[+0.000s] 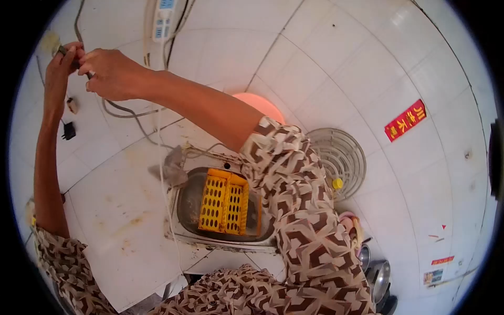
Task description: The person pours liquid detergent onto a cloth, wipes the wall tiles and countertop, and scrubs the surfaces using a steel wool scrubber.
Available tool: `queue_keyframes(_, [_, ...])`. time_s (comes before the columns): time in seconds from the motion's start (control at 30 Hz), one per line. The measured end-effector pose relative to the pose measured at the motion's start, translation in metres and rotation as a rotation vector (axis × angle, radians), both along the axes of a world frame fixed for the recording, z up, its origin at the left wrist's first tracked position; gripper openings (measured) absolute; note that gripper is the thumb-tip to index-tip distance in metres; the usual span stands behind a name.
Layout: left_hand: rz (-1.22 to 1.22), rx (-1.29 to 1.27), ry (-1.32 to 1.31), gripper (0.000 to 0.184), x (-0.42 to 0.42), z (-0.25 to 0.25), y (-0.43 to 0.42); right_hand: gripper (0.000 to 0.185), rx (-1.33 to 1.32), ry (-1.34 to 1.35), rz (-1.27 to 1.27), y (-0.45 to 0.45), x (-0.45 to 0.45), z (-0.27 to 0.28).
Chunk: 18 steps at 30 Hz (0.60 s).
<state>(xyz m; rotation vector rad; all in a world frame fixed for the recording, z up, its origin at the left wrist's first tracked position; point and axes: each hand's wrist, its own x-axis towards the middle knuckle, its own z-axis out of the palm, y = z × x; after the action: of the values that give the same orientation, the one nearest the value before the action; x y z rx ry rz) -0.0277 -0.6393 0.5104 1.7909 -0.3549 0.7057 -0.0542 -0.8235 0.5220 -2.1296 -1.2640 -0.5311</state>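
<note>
— In the head view, what are the hands doing?
— Both are up at the far left, close together, in front of the white tiled wall (220, 47). The left hand (61, 63) pinches a thin dark stick (62, 50) near its pale, fuzzy end. The right hand (113, 72) is curled around the stick's other end, just beside the left.
— So what exactly is it?
— Too small and blurred to tell.
— How far along is the work?
— Under way, I'd judge: the stick is held in both hands, not set down. I can't tell how much is done or left.
— And what's around them?
— A power strip (164, 22) to their right, a black plug (69, 131) below. Nearer the body, beside the white table (113, 205), a yellow basket (214, 205) sits in the sink (188, 202), which neither hand touches.
</note>
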Motion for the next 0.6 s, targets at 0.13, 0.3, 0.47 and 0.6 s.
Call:
queue_keyframes(0.13, [-0.085,0.299,0.009,0.030,-0.032,0.021,-0.039,0.026,0.104,0.391,-0.123,-0.061,-0.051,0.030])
queue_keyframes(0.3, [-0.351,0.524,-0.378,0.033,-0.054,0.018,-0.092,0.023,0.004,0.174,-0.113,-0.184,-0.058,0.026])
queue_keyframes(0.47, [-0.242,0.816,-0.019,0.023,-0.104,0.068,-0.166,0.029,0.223,0.577,-0.664,-0.264,-0.174,0.063])
queue_keyframes(0.6, [-0.308,0.987,-0.220,0.024,-0.115,0.072,-0.222,0.028,0.297,0.548,-0.808,-0.312,-0.230,0.067])
